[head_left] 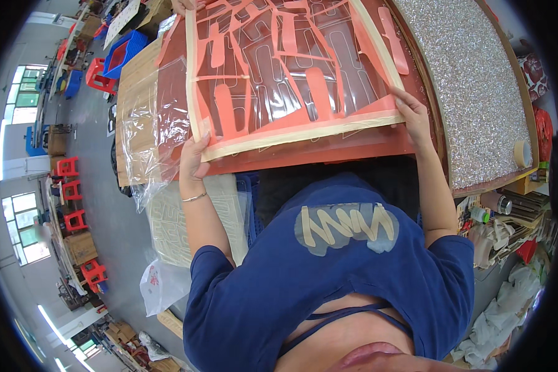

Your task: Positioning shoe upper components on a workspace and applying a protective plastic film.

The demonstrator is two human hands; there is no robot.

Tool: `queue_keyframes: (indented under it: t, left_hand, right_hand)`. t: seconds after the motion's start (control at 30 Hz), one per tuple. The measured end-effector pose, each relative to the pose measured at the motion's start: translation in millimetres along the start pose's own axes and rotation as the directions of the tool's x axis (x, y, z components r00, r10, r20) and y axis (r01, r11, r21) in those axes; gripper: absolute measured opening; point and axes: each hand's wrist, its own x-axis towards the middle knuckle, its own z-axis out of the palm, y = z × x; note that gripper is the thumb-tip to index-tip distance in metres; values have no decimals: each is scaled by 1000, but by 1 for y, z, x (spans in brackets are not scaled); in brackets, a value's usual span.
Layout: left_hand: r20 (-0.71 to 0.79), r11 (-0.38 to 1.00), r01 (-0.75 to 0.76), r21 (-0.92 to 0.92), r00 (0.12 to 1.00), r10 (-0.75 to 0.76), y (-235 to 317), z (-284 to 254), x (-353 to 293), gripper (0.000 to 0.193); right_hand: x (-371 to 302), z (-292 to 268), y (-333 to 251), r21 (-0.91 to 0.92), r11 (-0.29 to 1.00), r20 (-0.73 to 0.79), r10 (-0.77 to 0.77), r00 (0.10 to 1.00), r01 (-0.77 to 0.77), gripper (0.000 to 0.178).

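Observation:
A clear plastic sheet edged with cream tape lies across the near part of a red-brown board. Coral-coloured cut shapes and thin strips cover it, with several outlines visible in the clear areas. At its near left corner, my left hand is closed on the taped edge. My right hand pinches the near right corner, thumb on top. Beyond the far left corner, a hand of another person touches the sheet's edge.
Crumpled clear film hangs over the left side by a wooden board. To the right is a silver glittery panel with a tape roll on it. Blue crates and red stools stand left. A pale patterned sheet lies below.

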Motion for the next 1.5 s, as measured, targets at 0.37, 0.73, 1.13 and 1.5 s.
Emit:
queue_keyframes:
  t: [0.37,0.73,1.13,1.5]
  left_hand:
    - [-143,949,85,303,989,-43,-21,1,-18,27]
    - [-99,991,19,131,995,-6,-52,-9,-29,20]
    - [-152,996,-3,91,988,17,-56,-11,-25,20]
    - [-219,985,-4,172,975,42,-45,-9,-25,19]
  right_hand:
    - [-42,5,3,-226,964,-72,129,989,-142,46]
    - [-53,-6,21,-101,986,-202,109,973,-132,33]
    - [-56,-1,20,-148,981,-248,90,965,-130,29]
    - [-52,1,-6,-163,986,-256,-16,966,-27,23]
